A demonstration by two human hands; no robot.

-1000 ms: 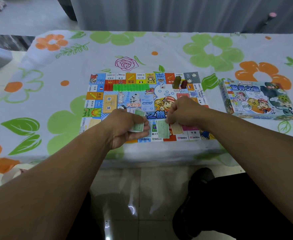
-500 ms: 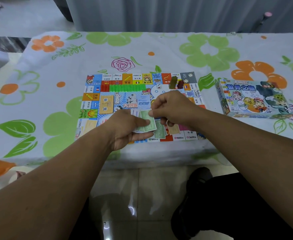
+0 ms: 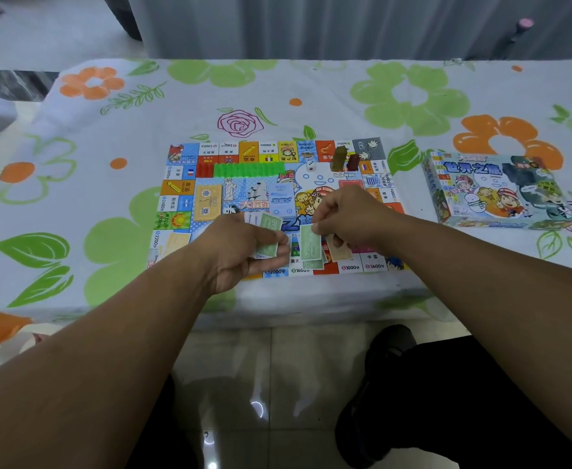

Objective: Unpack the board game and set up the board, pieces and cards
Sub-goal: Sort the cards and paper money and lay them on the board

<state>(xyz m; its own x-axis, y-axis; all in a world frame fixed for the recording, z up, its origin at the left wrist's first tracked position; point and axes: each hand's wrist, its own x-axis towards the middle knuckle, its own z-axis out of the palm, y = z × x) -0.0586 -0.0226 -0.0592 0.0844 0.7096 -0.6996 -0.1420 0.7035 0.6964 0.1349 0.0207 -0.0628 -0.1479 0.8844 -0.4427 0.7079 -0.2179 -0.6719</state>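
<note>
Banknotes of pale green paper (image 3: 269, 227) fill the curled left hand (image 3: 240, 253); the right hand (image 3: 353, 216) pinches a single green note (image 3: 310, 244) just beside them. Both hover over the near edge of the colourful game board (image 3: 189, 179), flat on the flower-printed worktop (image 3: 108, 137).

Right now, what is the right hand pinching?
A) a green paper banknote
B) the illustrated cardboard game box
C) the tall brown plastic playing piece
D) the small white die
A: the right hand pinches a green paper banknote by its top edge over the colourful game board's near edge, while the left hand grips a stack of green notes; the die and brown piece stand at the board's far side.
</note>
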